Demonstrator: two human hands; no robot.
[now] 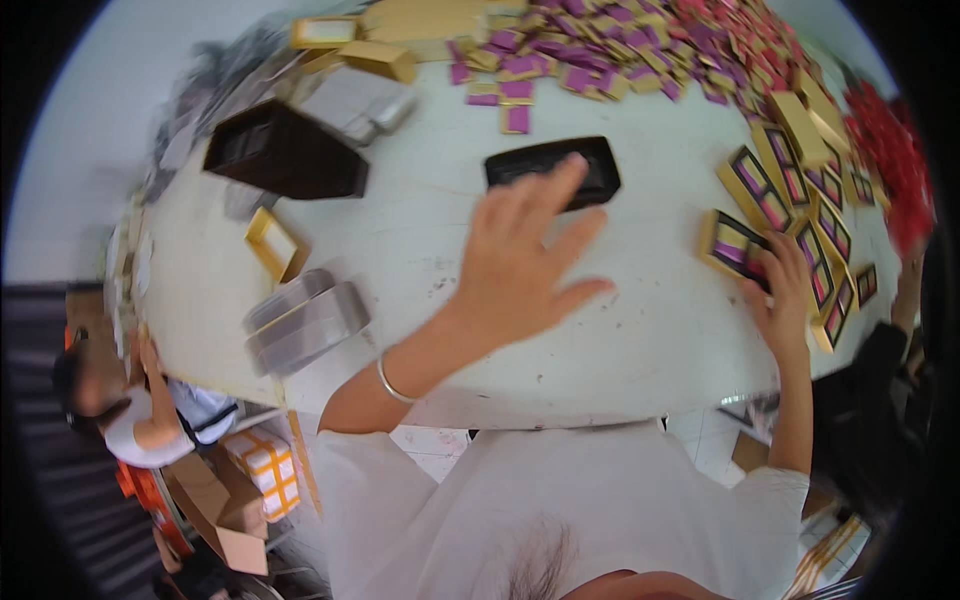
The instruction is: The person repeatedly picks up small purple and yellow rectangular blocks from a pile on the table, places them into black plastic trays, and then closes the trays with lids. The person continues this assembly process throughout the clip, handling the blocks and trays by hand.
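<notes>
My left hand (520, 255) reaches over the table with its fingers spread and holds nothing. Its fingertips hover over or touch a black plastic tray (550, 160); which of the two I cannot tell. A bracelet circles that wrist. Off to the right, my right hand (783, 295) grips the near right end of a small gold box (712, 238). Inside this box is a black insert with purple and gold pieces. Similar filled gold boxes (757, 190) lie crowded just beyond and beside the right hand.
Small purple and gold packets (590, 50) heap along the far side, with red ones (745, 30) farther right. At left stand a stack of black trays (285, 150), clear plastic lids (305, 320) and a gold box part (276, 245). Another person (130, 410) sits at the left edge.
</notes>
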